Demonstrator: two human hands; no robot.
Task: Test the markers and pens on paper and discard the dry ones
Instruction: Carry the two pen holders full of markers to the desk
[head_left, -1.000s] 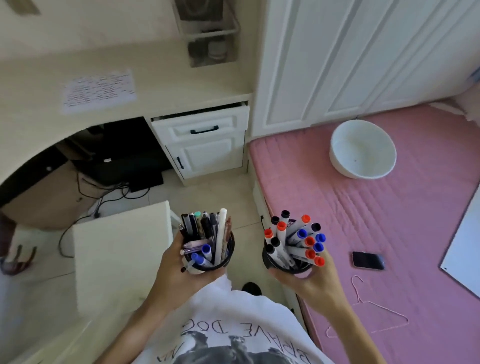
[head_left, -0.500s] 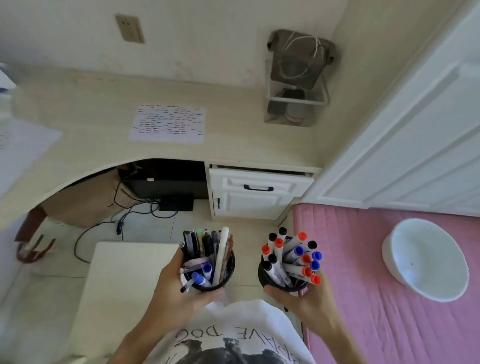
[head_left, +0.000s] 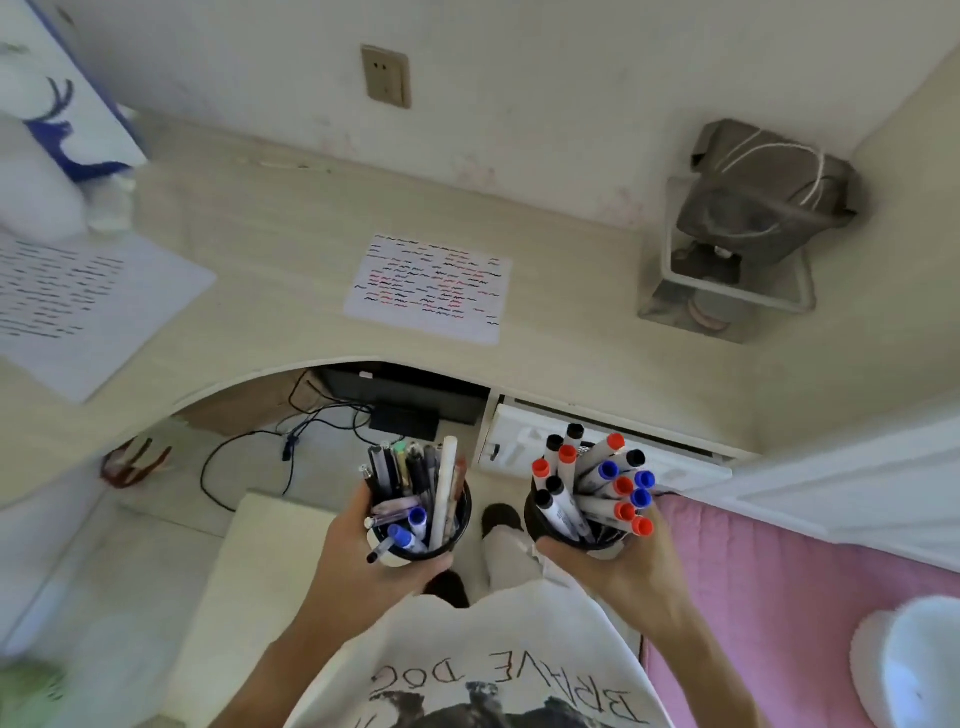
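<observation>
Head view: left hand holds pen cup, right hand marker cup

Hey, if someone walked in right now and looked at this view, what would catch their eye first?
Most likely the two black cups held out over the floor: the left hand grips the cup of pens, and the right hand grips the cup of markers, bristling with red, blue and black caps. Next, the scribble-covered test sheet in the middle of the desk, with a second marked sheet at its left end.
</observation>
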